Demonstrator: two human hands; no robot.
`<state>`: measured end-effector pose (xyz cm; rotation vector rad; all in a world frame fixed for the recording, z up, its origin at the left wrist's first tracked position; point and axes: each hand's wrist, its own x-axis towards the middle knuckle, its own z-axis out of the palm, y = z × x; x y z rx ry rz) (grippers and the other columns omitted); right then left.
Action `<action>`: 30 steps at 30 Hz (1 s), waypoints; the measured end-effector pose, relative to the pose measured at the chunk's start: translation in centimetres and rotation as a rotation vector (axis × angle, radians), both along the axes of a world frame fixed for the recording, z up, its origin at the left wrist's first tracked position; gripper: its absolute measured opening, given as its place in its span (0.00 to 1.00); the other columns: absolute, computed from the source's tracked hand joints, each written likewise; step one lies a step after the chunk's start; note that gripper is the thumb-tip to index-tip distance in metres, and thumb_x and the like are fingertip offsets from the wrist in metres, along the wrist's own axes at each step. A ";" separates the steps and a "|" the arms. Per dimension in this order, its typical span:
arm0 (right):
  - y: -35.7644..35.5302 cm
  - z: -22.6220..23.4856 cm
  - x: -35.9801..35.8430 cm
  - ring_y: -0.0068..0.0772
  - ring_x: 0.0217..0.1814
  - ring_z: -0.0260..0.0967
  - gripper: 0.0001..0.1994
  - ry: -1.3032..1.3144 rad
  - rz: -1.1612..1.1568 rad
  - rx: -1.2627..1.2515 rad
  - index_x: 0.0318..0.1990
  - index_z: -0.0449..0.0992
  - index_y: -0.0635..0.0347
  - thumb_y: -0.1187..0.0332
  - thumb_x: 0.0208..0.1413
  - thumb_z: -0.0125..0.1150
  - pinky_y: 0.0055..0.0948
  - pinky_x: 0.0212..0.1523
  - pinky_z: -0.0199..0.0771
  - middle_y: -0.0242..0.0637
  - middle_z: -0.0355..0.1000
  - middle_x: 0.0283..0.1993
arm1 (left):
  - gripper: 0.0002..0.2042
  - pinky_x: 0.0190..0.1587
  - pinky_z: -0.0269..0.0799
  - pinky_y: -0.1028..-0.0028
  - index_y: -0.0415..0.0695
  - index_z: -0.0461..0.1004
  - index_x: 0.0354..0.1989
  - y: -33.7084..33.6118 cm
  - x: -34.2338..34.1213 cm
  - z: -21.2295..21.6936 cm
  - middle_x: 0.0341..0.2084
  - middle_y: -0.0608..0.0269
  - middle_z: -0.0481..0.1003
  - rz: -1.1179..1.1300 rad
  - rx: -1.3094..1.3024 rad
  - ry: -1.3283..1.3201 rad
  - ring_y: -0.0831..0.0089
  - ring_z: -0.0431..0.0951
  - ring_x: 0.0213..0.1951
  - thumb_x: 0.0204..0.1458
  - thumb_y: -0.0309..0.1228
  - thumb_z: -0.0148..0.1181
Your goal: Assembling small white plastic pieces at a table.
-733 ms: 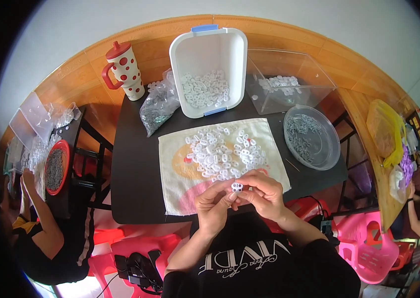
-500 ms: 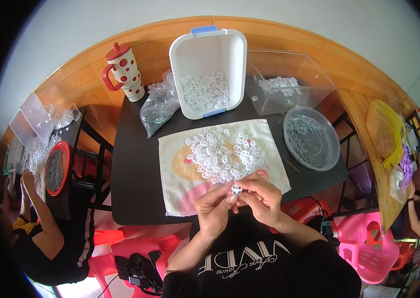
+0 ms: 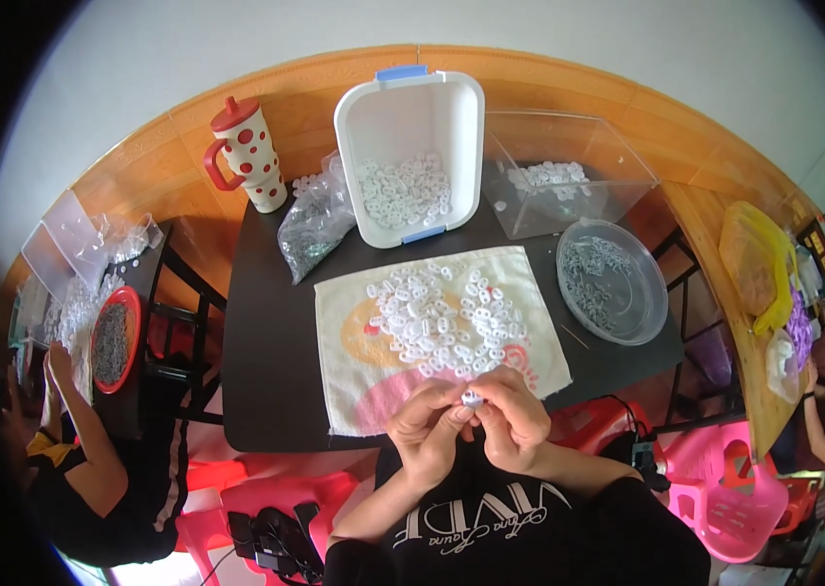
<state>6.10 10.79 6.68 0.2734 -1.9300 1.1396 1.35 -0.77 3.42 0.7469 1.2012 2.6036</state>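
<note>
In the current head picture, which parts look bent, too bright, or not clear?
Head view: the orange wall panelling curves into an arch, and the corners go black; head view: the floor at lower left is washed out; head view: the white piece between the fingers is too small to show fine detail.

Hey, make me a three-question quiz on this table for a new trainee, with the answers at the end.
1. What do the loose white pieces lie on?
A) a wooden board
B) a towel
C) a metal tray
2. True or false: the spotted tumbler stands left of the white bin.
3. Whose fingertips are on the small white piece: left hand, right hand or both?

Key: 1. B. 2. True. 3. Both: left hand and right hand.
</note>
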 end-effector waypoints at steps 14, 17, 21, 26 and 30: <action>3.6 1.7 -1.0 0.33 0.33 0.72 0.10 -0.116 0.127 0.153 0.42 0.76 0.69 0.84 0.51 0.60 0.29 0.33 0.71 0.43 0.74 0.36 | 0.13 0.22 0.71 0.82 0.36 0.75 0.49 -1.0 -0.6 -0.6 0.35 0.58 0.75 -0.016 -0.112 -0.069 0.76 0.76 0.26 0.55 0.14 0.58; 10.2 3.5 -4.6 0.22 0.38 0.69 0.10 -0.120 -0.107 0.011 0.43 0.77 0.68 0.84 0.53 0.59 0.21 0.37 0.70 0.35 0.73 0.36 | 0.19 0.24 0.71 0.81 0.37 0.73 0.56 -1.7 -1.2 0.0 0.34 0.59 0.76 0.078 -0.137 -0.120 0.76 0.76 0.27 0.55 0.14 0.57; 21.1 8.2 -11.8 0.16 0.34 0.70 0.13 -0.154 -0.249 -0.081 0.48 0.76 0.66 0.80 0.54 0.61 0.18 0.35 0.70 0.29 0.76 0.33 | 0.16 0.24 0.71 0.80 0.35 0.74 0.53 -1.7 -2.0 -0.3 0.33 0.59 0.76 0.098 -0.158 -0.067 0.76 0.75 0.27 0.55 0.16 0.58; 19.9 6.3 -11.2 0.19 0.35 0.72 0.07 -0.191 -0.286 -0.005 0.41 0.78 0.67 0.80 0.55 0.61 0.20 0.38 0.71 0.32 0.77 0.34 | 0.14 0.26 0.71 0.81 0.37 0.76 0.51 -2.2 -2.1 -1.1 0.34 0.61 0.76 0.106 -0.181 -0.084 0.79 0.76 0.29 0.55 0.17 0.60; 14.5 1.9 -7.4 0.28 0.36 0.72 0.06 -0.574 0.085 0.297 0.38 0.78 0.65 0.78 0.51 0.63 0.25 0.35 0.71 0.37 0.73 0.34 | 0.12 0.24 0.68 0.82 0.34 0.77 0.48 -1.6 -2.8 -1.1 0.31 0.62 0.77 0.076 -0.213 -0.163 0.77 0.77 0.27 0.55 0.17 0.59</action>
